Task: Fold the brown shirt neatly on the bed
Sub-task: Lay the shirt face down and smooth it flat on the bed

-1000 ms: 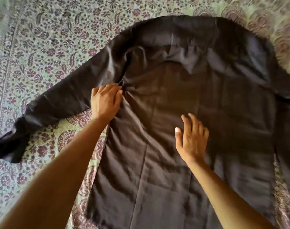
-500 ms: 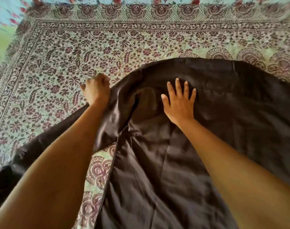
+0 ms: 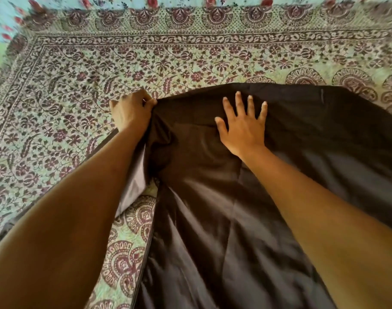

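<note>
Floral bedspread [image 3: 190,61] (brown shirt [image 3: 212,219] atop)

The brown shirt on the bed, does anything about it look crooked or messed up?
Yes. The brown shirt is not flat: fabric is bunched and creased where the left hand grips its edge, beside the flat right hand. No tears or stains show.

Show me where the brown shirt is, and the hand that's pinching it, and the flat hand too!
brown shirt [image 3: 212,219]: head view, on the smooth body panel.
left hand [image 3: 130,110]: head view, on the knuckles, gripping the shirt's edge.
right hand [image 3: 244,128]: head view, on the back of the hand, spread flat on the shirt.
</note>
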A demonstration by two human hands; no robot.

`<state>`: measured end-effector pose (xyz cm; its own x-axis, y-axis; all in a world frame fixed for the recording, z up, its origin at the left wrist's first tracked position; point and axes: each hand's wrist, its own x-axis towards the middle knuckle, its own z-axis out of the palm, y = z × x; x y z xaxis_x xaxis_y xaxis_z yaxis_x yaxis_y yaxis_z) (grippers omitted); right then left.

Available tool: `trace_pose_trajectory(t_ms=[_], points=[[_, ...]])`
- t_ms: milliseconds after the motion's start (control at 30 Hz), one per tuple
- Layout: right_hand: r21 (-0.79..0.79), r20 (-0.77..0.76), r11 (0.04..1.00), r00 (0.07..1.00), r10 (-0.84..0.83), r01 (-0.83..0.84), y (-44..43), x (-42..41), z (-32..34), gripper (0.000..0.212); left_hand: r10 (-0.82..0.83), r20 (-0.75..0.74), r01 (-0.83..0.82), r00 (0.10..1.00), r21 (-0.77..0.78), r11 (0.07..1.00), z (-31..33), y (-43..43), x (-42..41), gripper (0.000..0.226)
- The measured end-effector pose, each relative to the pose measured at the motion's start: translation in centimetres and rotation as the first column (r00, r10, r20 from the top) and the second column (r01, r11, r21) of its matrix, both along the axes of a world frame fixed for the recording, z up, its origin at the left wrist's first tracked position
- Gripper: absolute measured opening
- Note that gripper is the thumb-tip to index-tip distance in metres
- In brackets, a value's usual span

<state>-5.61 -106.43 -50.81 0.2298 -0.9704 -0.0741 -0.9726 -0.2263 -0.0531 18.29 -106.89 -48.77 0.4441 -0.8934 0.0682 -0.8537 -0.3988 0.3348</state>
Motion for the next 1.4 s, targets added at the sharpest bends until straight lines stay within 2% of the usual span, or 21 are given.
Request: trace_pose_trajectory(t_ms=[133,267,333,467,533,567,633,700,767,867,900,1000,1067,1100,1167,1233,1267,1333,1400], points=[[0.063,-0.045,0.997,0.998,0.048,-0.045,-1.7,-1.1,-0.3,0.061,-0.03,-0.021,0.031,0.999,0.04,0.999,-0.9,-1.2,-0.6,0.022],[0.064,0.015,0.991,0.993,0.118,-0.119,-2.8,-2.9,-0.8,0.061,-0.156,0.132,0.15,0.979,0.053,0.987,-2.2,-1.0,-0.1,0.027],[0.033,0.028,0.991,0.991,0.128,-0.128,-3.3,-3.4,-1.0,0.059,-0.189,0.161,0.179,0.969,0.075,0.981,-2.4,-1.1,0.5,0.03],[0.068,0.018,0.995,0.997,0.075,-0.076,-3.7,-3.2,-0.7,0.058,-0.164,0.118,0.158,0.979,0.057,0.986,-2.1,-0.9,0.7,0.035],[0.003,0.032,0.999,0.999,0.039,-0.039,-2.8,-2.5,-0.3,0.059,-0.072,0.079,0.07,0.994,0.025,0.997,-1.8,0.2,0.3,0.042],[-0.064,0.069,0.996,0.995,0.068,-0.064,-1.9,-2.1,-0.3,0.059,-0.041,0.073,0.038,0.997,0.032,0.999,-1.7,1.0,0.2,0.045],[-0.141,0.142,0.966,0.961,0.235,-0.216,0.2,-0.9,-0.2,0.06,-0.07,0.134,0.059,0.989,0.085,0.995,-1.8,3.0,0.4,0.043],[-0.067,0.152,0.935,0.922,0.356,-0.349,1.3,-0.2,-0.7,0.057,-0.154,0.227,0.117,0.962,0.166,0.979,-1.4,4.8,1.3,0.035],[0.058,0.152,0.952,0.945,0.29,-0.301,1.2,0.1,-1.3,0.054,-0.22,0.246,0.172,0.944,0.205,0.964,-1.2,5.1,3.3,0.03],[0.082,0.158,0.981,0.974,0.161,-0.175,0.6,1.0,-1.6,0.054,-0.31,0.182,0.278,0.933,0.183,0.943,-1.8,2.9,6.2,0.03],[0.091,0.169,0.987,0.978,0.118,-0.135,0.4,1.4,-1.6,0.055,-0.296,0.198,0.264,0.934,0.174,0.949,-2.0,2.1,6.6,0.03],[0.086,0.136,0.996,0.99,0.028,-0.04,0.2,2.5,-1.5,0.055,-0.092,0.318,0.063,0.944,0.102,0.993,-1.8,0.9,5.0,0.033],[0.084,0.092,0.996,0.996,-0.013,0.005,0.0,2.8,-1.4,0.056,-0.004,0.298,0.012,0.955,-0.024,1.0,-0.7,1.7,2.5,0.032],[0.095,0.079,0.995,0.996,-0.03,0.022,-0.2,2.9,-1.3,0.056,-0.017,0.25,0.043,0.968,-0.1,0.994,-0.1,2.5,1.2,0.03],[0.129,0.063,0.991,0.997,-0.046,0.038,-0.6,3.0,-1.4,0.055,-0.231,0.141,0.254,0.963,-0.174,0.952,0.4,5.0,-1.3,0.027],[0.136,0.071,0.99,0.996,-0.051,0.041,-0.7,3.0,-1.6,0.052,-0.515,0.116,0.523,0.849,-0.057,0.85,-0.4,7.6,-2.4,0.036],[0.125,0.081,0.991,0.995,-0.061,0.05,-0.6,2.8,-1.4,0.052,-0.588,0.109,0.586,0.802,0.049,0.809,-1.1,8.7,-2.0,0.045],[0.054,0.1,0.997,0.993,-0.068,0.062,0.1,2.3,-1.1,0.054,-0.56,0.111,0.533,0.821,0.204,0.821,-2.6,9.6,0.5,0.059],[-0.096,0.158,0.995,0.987,0.04,-0.025,2.1,2.1,-0.8,0.057,-0.448,0.084,0.415,0.89,0.257,0.873,-3.3,9.2,3.2,0.061]])
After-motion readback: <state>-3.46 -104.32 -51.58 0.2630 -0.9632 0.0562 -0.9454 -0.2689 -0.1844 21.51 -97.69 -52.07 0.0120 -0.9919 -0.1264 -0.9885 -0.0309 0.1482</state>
